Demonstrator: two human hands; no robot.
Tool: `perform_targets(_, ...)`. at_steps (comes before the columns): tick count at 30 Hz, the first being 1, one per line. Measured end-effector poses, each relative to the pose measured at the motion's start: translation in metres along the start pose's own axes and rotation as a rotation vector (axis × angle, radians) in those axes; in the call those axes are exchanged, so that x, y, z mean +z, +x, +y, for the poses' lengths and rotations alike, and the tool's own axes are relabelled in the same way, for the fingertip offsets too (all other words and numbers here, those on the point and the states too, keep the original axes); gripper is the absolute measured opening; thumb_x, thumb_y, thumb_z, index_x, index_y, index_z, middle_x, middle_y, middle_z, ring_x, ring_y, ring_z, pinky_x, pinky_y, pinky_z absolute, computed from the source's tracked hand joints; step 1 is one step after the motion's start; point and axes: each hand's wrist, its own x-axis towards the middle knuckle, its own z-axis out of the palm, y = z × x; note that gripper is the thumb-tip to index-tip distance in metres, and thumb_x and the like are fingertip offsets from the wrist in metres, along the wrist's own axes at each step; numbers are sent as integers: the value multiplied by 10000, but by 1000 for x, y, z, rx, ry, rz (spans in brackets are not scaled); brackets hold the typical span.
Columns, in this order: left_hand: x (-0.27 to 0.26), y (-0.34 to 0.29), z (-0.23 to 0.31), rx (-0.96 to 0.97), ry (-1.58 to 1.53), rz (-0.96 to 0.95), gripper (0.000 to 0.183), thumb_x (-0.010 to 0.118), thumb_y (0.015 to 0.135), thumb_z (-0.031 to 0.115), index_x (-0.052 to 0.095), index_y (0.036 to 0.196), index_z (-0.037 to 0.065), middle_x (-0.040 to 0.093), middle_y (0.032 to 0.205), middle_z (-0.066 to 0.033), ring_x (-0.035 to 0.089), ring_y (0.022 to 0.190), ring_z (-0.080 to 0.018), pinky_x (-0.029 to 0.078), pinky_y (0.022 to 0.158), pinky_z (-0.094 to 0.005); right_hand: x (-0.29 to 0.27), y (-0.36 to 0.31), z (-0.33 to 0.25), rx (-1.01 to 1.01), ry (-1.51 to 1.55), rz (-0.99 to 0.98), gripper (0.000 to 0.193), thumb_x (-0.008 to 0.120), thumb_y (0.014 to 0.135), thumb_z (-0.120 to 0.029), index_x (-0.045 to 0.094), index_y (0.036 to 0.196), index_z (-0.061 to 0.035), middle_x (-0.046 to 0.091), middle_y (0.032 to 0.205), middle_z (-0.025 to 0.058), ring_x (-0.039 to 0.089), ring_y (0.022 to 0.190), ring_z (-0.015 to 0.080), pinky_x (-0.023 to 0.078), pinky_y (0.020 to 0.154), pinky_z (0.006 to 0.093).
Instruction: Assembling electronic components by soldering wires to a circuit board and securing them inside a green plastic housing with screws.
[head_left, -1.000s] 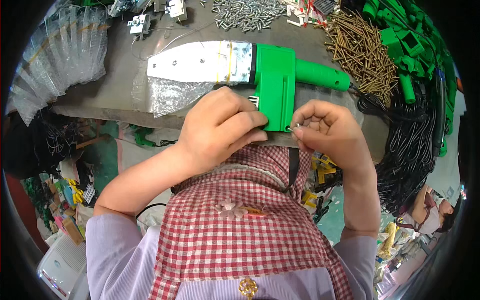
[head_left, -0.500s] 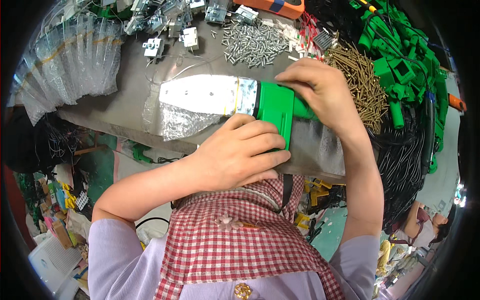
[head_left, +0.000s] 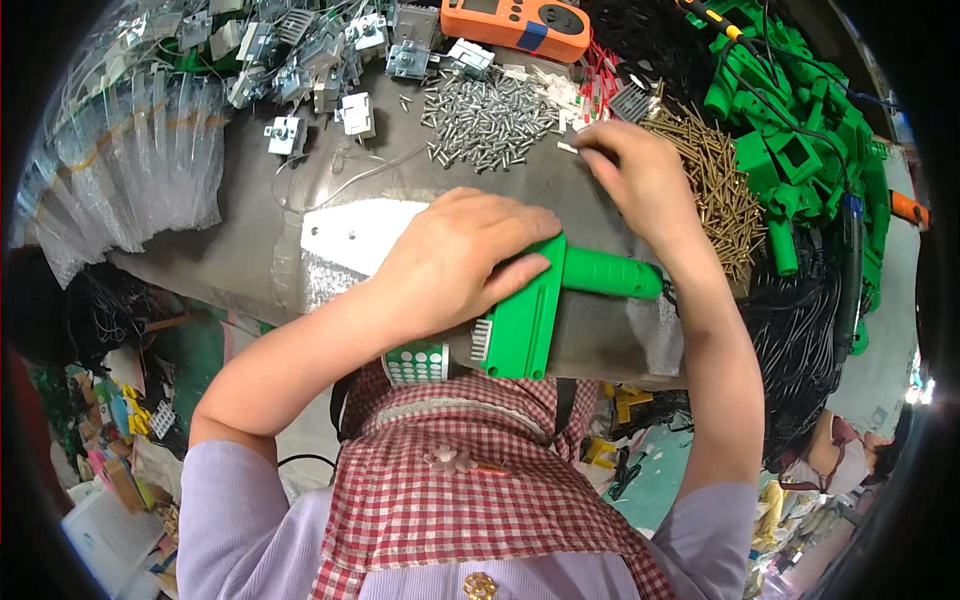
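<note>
Left hand (head_left: 465, 250) clasps the stiff-looking tool (head_left: 522, 325), best held by its handle (head_left: 610, 273). Whether the right hand (head_left: 640, 180) pinches anything is unclear.

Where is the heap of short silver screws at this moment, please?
In the head view, the silver screws lie in the upper middle, on the table, below the orange device and just left of the person's right hand.

the head-worn fisheye looks down from close above left hand (head_left: 462, 250), right hand (head_left: 642, 182) and bench (head_left: 240, 265).
</note>
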Motion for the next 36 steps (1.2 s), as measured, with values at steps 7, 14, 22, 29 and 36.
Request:
perform_targets(7,-7,34,-3,-4,195,-120,193,664,796,117,636,976,52,665,919,-90,640,867,-262,500,792,-345,15,29,12,-30,-380,-120,152,554,757,-61,640,860,10,650,852,235,650,830,379,528,748,461)
perform_targets(14,5,62,-33,227,703,-283,169,568,749,86,593,910,41,602,862,-93,593,889,-242,514,786,-333,-43,-42,-7,318,384,40,182,657,799,-67,642,968,-2,650,843,79,616,789,138,485,728,266)
perform_targets(22,-2,75,-36,399,710,-361,174,574,732,66,582,901,28,571,880,-98,575,893,-256,520,767,-344,-23,-144,-38,554,436,402,182,666,737,111,653,894,20,632,915,86,607,837,164,489,759,270)
perform_targets(29,4,91,-29,500,555,-241,164,661,718,65,586,858,22,578,849,-97,578,837,-278,503,746,-361,-2,-144,-36,79,-157,466,262,756,629,13,666,862,-64,638,894,57,608,773,250,500,679,339)
perform_targets(36,31,115,26,76,-290,-664,197,724,790,164,661,914,26,683,856,-104,652,819,-259,504,752,-356,4,-157,-36,20,-179,452,344,754,650,2,692,984,-57,631,1017,55,585,877,251,486,748,351)
